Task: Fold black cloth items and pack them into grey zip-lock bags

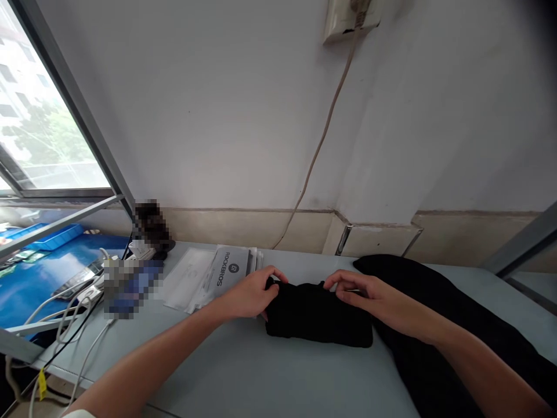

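Note:
A folded black cloth (319, 322) lies as a flat rectangle on the grey table, its exact kind not plain. At its far left corner my left hand (255, 293) is closed, thumb and fingers pinching the fabric. My right hand (361, 290) bends over the far edge from the right, with its fingertips closed on a small raised bit of the cloth. More black fabric (409, 278) spreads in a long piece under and beyond my right forearm. Just past my left hand lie clear plastic bags and a grey printed package marked ROCKBROS (226, 270).
The grey table (243, 371) runs along a wall. On the left are white cables (87, 307), a power strip (93, 287) and blurred-out items. A blue tray (47, 241) sits on a blue surface beyond the metal frame. A cord (324, 133) hangs from a wall socket (348, 20).

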`<state>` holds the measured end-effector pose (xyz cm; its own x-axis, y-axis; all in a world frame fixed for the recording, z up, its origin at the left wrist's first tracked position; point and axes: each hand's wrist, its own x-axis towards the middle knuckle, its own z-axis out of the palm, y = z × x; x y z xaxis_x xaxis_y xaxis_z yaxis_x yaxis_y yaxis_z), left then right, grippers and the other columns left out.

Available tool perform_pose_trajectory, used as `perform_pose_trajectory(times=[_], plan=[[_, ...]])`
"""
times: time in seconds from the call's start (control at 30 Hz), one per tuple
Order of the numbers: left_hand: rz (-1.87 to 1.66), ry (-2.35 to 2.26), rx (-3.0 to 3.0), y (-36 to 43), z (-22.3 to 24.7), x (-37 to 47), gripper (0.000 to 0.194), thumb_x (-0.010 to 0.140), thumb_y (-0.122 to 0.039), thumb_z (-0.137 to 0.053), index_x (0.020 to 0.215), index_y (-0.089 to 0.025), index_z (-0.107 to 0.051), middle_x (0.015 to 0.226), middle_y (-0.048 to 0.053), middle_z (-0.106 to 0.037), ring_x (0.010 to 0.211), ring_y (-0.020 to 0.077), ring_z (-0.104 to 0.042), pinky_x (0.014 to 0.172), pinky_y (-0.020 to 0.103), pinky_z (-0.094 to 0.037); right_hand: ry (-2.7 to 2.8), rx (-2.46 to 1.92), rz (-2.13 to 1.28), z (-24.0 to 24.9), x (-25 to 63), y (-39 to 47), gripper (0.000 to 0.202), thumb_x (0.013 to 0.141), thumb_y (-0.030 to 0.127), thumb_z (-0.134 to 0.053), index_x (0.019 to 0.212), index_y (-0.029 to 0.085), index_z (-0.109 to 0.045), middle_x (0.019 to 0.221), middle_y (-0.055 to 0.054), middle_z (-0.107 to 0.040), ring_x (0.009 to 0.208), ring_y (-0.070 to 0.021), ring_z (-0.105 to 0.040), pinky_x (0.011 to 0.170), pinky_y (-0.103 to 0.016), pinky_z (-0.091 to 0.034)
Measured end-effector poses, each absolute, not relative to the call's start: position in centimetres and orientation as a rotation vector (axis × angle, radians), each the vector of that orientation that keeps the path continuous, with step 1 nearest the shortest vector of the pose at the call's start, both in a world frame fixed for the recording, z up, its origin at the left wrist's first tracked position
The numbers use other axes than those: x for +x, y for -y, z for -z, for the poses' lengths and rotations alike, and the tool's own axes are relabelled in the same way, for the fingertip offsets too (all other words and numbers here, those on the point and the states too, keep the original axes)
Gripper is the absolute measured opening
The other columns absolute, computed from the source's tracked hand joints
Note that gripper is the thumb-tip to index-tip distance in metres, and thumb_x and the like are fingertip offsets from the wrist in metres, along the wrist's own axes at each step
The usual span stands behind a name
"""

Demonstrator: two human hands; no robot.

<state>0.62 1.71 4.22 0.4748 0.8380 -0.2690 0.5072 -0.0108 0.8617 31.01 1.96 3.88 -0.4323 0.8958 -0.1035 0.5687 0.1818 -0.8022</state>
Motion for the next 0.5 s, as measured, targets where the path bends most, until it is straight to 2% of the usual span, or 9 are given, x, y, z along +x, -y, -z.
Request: perform_pose_trajectory(times=[0.07, 0.13, 0.23, 0.3, 0.37, 0.43, 0.5], plan=[[-0.394, -1.233, 1.701, -2.5, -3.5, 0.8, 0.029, 0.106, -0.037, -0.039, 0.129, -0.026, -0.053, 0.08, -0.001, -0.063, 0.06, 0.0167, -0.069, 0.051, 0.024, -0.051, 1.948, -1.446, -1.071, -2.7, 30.6, -2.7, 0.047, 0.094, 0.067, -0.051, 0.113, 0.03, -0.072, 0.083, -0.003, -0.07, 0.08, -0.0262, -0.066, 0.075, -0.04, -0.056], [-0.431, -1.265, 1.76, -3.3, -2.8, 1.0, 0.027, 0.107, -0.035, -0.037, 0.129, -0.026, -0.051, 0.082, -0.001, -0.064, 0.057, 0.0158, -0.068, 0.053, 0.026, -0.053, 1.834, -1.484, -1.043, -1.7, 30.3, -3.3, 0.051, 0.094, 0.069, -0.049, 0.115, 0.028, -0.071, 0.084, -0.004, -0.07, 0.082, -0.0264, -0.067, 0.076, -0.041, -0.057], [-0.497, -1.358, 1.91, -4.3, -2.2, 1.5, 0.027, 0.107, -0.031, -0.033, 0.127, -0.024, -0.051, 0.081, -0.001, -0.063, 0.054, 0.0155, -0.064, 0.057, 0.029, -0.054, 1.736, -1.454, -1.122, -1.0, 30.3, -3.9, 0.051, 0.093, 0.067, -0.054, 0.123, 0.028, -0.066, 0.102, -0.006, -0.073, 0.098, -0.0285, -0.07, 0.089, -0.043, -0.057], [-0.559, -1.425, 2.056, -4.9, -1.8, 1.8, 0.027, 0.107, -0.027, -0.032, 0.124, -0.022, -0.053, 0.085, 0.002, -0.065, 0.065, 0.0184, -0.066, 0.063, 0.031, -0.054, 1.747, -1.406, -1.184, -0.7, 30.6, -4.0, 0.05, 0.089, 0.061, -0.064, 0.128, 0.031, -0.063, 0.122, -0.006, -0.07, 0.115, -0.0303, -0.066, 0.1, -0.045, -0.053], [-0.632, -1.42, 2.208, -5.4, -1.3, 2.0, 0.026, 0.106, -0.022, -0.033, 0.117, -0.021, -0.056, 0.098, 0.006, -0.068, 0.086, 0.0216, -0.068, 0.075, 0.034, -0.055, 1.79, -1.367, -1.21, -0.5, 30.9, -4.1, 0.049, 0.087, 0.054, -0.068, 0.131, 0.033, -0.061, 0.135, -0.006, -0.065, 0.123, -0.0314, -0.063, 0.106, -0.047, -0.051], [-0.651, -1.376, 2.321, -5.8, -0.6, 2.0, 0.027, 0.106, -0.02, -0.032, 0.114, -0.021, -0.058, 0.105, 0.007, -0.069, 0.097, 0.0235, -0.066, 0.081, 0.036, -0.053, 1.826, -1.345, -1.212, -0.1, 31.0, -4.3, 0.044, 0.09, 0.051, -0.065, 0.13, 0.032, -0.06, 0.134, -0.006, -0.066, 0.117, -0.0312, -0.066, 0.102, -0.048, -0.054], [-0.583, -1.374, 2.384, -6.1, 0.1, 1.8, 0.028, 0.106, -0.022, -0.031, 0.116, -0.021, -0.057, 0.097, 0.007, -0.069, 0.095, 0.025, -0.065, 0.077, 0.036, -0.053, 1.864, -1.323, -1.182, 0.3, 30.9, -4.6, 0.04, 0.094, 0.053, -0.059, 0.127, 0.031, -0.061, 0.126, -0.006, -0.068, 0.108, -0.0305, -0.068, 0.096, -0.049, -0.057]])
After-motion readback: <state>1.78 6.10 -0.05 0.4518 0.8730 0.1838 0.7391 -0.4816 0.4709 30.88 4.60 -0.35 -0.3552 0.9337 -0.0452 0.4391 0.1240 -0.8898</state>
